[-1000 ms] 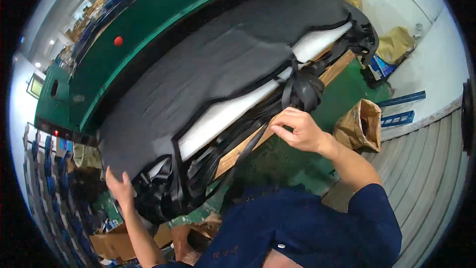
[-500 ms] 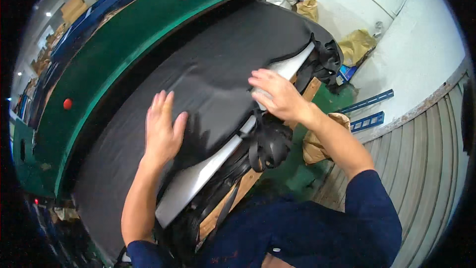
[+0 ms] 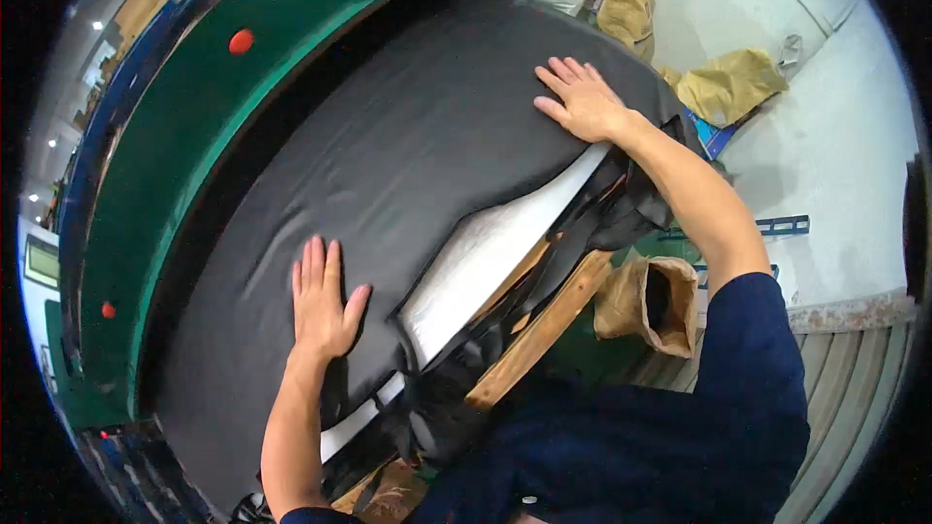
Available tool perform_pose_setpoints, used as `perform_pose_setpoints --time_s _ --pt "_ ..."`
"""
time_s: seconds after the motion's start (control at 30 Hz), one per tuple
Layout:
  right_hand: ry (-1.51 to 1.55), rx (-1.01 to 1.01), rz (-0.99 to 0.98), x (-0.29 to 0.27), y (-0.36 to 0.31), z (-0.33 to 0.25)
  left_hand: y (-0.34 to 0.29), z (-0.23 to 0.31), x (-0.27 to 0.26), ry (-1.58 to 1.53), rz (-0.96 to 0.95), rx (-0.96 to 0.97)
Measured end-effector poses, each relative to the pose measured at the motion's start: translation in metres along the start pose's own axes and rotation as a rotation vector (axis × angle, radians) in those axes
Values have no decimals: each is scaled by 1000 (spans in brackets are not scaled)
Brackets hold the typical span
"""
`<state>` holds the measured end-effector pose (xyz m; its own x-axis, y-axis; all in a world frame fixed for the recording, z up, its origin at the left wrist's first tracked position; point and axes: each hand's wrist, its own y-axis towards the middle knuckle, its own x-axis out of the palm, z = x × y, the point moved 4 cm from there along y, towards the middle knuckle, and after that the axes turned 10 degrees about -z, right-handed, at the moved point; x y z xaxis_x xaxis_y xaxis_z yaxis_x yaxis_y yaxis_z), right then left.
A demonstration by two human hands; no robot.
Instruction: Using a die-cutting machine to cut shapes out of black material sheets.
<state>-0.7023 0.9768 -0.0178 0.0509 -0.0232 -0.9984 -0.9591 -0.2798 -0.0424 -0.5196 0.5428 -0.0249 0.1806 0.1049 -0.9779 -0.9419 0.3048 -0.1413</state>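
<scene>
a black sheet (image 3: 388, 155) lies alongside a green machine frame (image 3: 199, 102). along the sheet's near edge show a white layer (image 3: 495, 257) and a wooden plank (image 3: 544, 332); a brown paper bag (image 3: 619, 309) stands off that edge. flat on the sheet, gripping nothing, rest the left hand (image 3: 325, 308) and right hand (image 3: 585, 107).

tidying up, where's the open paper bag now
In the head view, the paper bag sits right of centre, between the wooden plank and the right sleeve.
</scene>
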Motion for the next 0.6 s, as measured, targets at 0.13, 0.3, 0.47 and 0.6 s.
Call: perform_pose_setpoints --time_s 0.13,0.3,0.47,0.6 --pt "161 -125 -127 -3 13 17 3 -2 0 18 -56 2" --pt "700 52 256 -53 -33 125 8 2 -6 23 -87 -57" --pt "1123 381 293 37 -99 203 92 128 -54 -9 145 235" --pt "1077 403 189 14 -102 188 188 274 -49 -50 106 646"
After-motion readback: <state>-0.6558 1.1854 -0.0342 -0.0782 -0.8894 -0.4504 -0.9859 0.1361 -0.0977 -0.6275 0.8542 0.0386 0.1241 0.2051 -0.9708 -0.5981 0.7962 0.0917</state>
